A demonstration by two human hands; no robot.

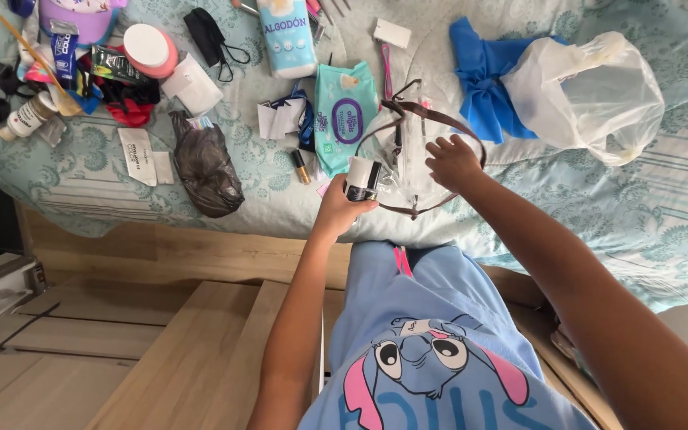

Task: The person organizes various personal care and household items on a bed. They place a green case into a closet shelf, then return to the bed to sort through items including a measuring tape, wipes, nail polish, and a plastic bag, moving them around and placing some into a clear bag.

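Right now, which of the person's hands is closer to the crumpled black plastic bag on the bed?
Left. The left hand, holding a small jar, is just right of the black bag; the right hand rests farther right on the clear pouch.

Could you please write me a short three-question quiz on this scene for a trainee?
1. True or false: the left hand holds a small white jar with a dark base.
2. What does the right hand touch? A) the clear pouch with brown trim B) the blue cloth C) the crumpled black bag
3. Fill in: the teal pack of wipes lies just to the ____ of the clear pouch in the picture.

Key
1. True.
2. A; the hand rests at the pouch's opening.
3. Left.
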